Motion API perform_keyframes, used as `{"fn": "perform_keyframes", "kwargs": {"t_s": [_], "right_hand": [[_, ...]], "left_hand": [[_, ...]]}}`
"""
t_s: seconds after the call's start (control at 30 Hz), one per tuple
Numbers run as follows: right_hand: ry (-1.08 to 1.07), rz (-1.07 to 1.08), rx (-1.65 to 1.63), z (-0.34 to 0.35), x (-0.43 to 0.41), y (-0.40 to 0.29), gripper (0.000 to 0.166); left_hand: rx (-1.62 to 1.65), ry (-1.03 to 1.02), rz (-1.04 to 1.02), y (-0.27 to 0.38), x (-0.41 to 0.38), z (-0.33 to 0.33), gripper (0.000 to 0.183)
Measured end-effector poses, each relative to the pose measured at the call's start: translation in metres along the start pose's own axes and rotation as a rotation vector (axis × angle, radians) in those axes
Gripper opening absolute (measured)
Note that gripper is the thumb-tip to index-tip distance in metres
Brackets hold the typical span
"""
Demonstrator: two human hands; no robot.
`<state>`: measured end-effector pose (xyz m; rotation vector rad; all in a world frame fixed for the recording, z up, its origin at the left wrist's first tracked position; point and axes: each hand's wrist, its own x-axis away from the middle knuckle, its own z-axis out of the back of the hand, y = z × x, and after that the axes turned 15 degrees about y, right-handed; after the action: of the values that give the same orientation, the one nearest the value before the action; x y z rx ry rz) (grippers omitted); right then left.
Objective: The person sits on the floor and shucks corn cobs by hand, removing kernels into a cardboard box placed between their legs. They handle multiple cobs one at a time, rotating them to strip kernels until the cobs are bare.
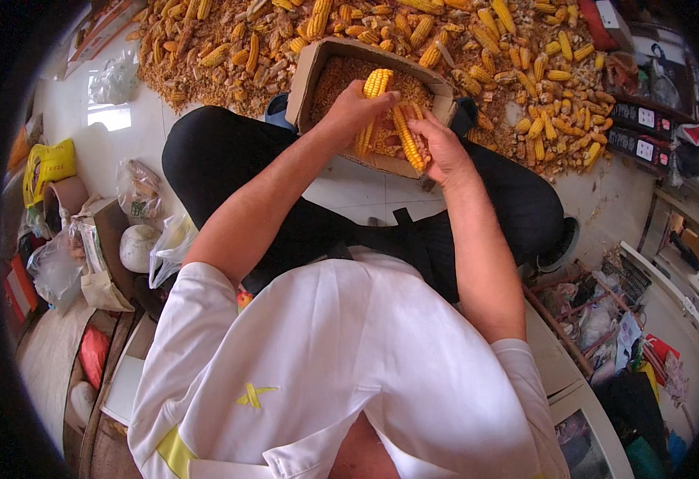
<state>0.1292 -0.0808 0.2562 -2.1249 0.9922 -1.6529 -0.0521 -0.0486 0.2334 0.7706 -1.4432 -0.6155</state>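
My left hand (352, 114) is closed around a yellow corn cob (378, 84), its kernels showing above and below my fingers. In my right hand (439, 143) is a second corn cob (409, 138), partly stripped of kernels and tilted. Both cobs are over an open cardboard box (445, 96) between my knees. Loose corn kernels (340, 72) cover the inside of the box. Some fingers of the right hand are hidden behind its cob.
A wide heap of dried corn cobs (487, 42) spreads over the floor beyond the box. Plastic bags (113, 78) and a pale round object (140, 248) lie to the left. Dark printed boxes (640, 135) stand at right, with a rack of clutter (595, 317) nearer me.
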Motion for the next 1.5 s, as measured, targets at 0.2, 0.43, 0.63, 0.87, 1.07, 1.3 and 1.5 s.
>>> {"fn": "perform_keyframes", "kwargs": {"t_s": [0.2, 0.43, 0.63, 0.87, 1.07, 1.3, 1.5], "right_hand": [[-0.013, 0.116, 0.258, -0.008, 0.003, -0.015, 0.049], [0.026, 0.003, 0.256, -0.007, 0.023, -0.029, 0.040], [0.117, 0.196, 0.128, 0.002, 0.017, -0.010, 0.039], [0.289, 0.229, 0.221, -0.013, 0.003, 0.013, 0.045], [0.261, 0.320, 0.266, -0.001, -0.021, 0.011, 0.049], [0.110, 0.288, 0.555, -0.036, 0.008, -0.027, 0.043], [0.031, 0.218, 0.187, -0.042, 0.018, -0.018, 0.038]], "left_hand": [[-0.106, -0.043, -0.052, 0.014, 0.010, 0.002, 0.043], [0.079, 0.145, -0.142, 0.006, -0.013, 0.010, 0.041], [0.159, 0.160, -0.150, 0.004, -0.017, 0.009, 0.047], [0.047, 0.221, -0.222, 0.000, -0.017, 0.014, 0.046], [0.097, 0.140, -0.206, 0.004, -0.018, 0.015, 0.045], [0.332, 0.021, -0.065, 0.008, -0.015, 0.009, 0.037], [0.549, 0.014, 0.002, 0.012, -0.019, 0.013, 0.034]]}}
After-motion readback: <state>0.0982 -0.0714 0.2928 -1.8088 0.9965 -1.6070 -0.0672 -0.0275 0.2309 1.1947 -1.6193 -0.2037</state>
